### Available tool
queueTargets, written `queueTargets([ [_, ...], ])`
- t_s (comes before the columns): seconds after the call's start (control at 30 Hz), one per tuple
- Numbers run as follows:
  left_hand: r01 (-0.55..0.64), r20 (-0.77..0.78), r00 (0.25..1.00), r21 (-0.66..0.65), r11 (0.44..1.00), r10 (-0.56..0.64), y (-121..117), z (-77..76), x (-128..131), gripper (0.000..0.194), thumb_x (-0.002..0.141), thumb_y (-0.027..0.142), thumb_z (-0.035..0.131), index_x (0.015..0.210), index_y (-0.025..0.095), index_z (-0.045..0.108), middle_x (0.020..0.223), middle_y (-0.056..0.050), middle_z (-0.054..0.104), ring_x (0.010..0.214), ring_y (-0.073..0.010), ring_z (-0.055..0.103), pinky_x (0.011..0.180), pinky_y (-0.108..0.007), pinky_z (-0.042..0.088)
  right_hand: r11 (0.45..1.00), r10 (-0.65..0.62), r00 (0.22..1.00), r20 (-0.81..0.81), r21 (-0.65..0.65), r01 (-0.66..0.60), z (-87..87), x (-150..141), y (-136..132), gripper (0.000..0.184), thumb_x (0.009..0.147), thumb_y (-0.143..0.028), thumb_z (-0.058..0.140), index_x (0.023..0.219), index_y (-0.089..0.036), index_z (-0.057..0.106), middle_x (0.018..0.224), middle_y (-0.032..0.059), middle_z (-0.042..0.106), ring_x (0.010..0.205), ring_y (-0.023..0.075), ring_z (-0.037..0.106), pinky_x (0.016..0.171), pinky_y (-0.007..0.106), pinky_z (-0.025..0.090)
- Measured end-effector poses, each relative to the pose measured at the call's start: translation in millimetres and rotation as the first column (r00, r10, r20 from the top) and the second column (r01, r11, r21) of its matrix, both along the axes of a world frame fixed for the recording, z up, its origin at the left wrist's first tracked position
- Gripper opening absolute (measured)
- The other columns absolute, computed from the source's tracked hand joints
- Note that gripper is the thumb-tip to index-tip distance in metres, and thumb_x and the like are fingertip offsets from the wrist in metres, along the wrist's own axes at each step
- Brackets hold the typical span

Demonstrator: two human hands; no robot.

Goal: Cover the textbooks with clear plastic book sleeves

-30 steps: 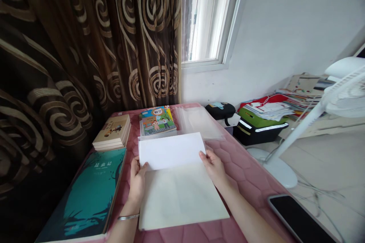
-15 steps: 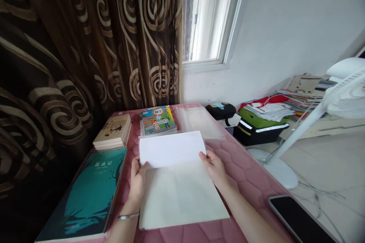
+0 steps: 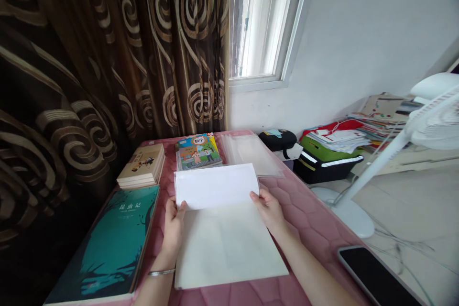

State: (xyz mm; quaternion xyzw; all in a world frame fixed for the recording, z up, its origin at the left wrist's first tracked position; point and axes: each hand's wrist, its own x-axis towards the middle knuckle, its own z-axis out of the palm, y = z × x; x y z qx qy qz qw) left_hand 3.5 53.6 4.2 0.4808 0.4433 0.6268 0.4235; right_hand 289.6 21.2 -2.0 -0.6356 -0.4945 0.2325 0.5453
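A pale cream sheet or booklet (image 3: 229, 248) lies flat in front of me on the pink quilted cover. Across its far end is a bright white paper (image 3: 215, 187), its right edge curling up. My left hand (image 3: 174, 222) pinches the left edge where white and cream meet, thumb on top. On the opposite edge, my right hand (image 3: 267, 205) grips the white paper between thumb and fingers. The fingers under the paper are partly hidden. I cannot tell whether the white and cream parts are joined.
A teal book (image 3: 114, 239) and a stack of beige books (image 3: 141, 165) lie at left. Beyond the paper are a colourful textbook (image 3: 199, 153) and clear plastic sleeves (image 3: 251, 153). A phone (image 3: 376, 272) lies at lower right; a white fan (image 3: 387, 158) stands beyond the edge.
Both hands keep their grip. The white paper and the left thumb have shifted very slightly away from me; everything else looks the same.
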Motion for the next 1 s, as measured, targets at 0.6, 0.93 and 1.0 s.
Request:
queueTargets([
  [0.6, 0.014, 0.011, 1.0, 0.023, 1.0, -0.014, -1, 7.2, 2, 0.037, 0.073, 0.046, 0.074, 0.094, 0.021, 0.057, 0.09, -0.002, 0.065, 0.085, -0.0168, 0.058, 0.079, -0.029, 0.045, 1.0, 0.025, 0.997, -0.067, 0.008, -0.024, -4.5, 3, 1, 0.043, 0.078, -0.067, 0.055, 0.075, -0.025, 0.06, 0.066, -0.0007, 0.065, 0.066, 0.0214, 0.061, 0.06, 0.031, 0.049],
  [0.93, 0.034, 0.066, 0.997, 0.02, 0.999, -0.035, -4, 10.5, 5, 0.044, 0.073, 0.043, 0.075, 0.106, 0.022, 0.056, 0.107, -0.005, 0.065, 0.101, -0.0198, 0.06, 0.089, -0.032, 0.045, 0.998, 0.051, 0.995, -0.09, 0.028, -0.049, -1.6, 1, 0, 0.042, 0.08, -0.065, 0.053, 0.066, -0.025, 0.047, 0.064, -0.0016, 0.06, 0.063, 0.0194, 0.058, 0.058, 0.029, 0.046],
  [1.0, 0.036, 0.072, 0.997, 0.008, 0.999, -0.036, -4, 11.3, 6, 0.044, 0.073, 0.043, 0.074, 0.106, 0.022, 0.056, 0.108, -0.005, 0.065, 0.101, -0.0193, 0.06, 0.09, -0.031, 0.045, 0.999, 0.033, 0.997, -0.074, 0.026, -0.031, -1.7, 1, 0, 0.043, 0.079, -0.065, 0.053, 0.066, -0.025, 0.048, 0.064, -0.0014, 0.06, 0.063, 0.0192, 0.058, 0.058, 0.029, 0.046],
])
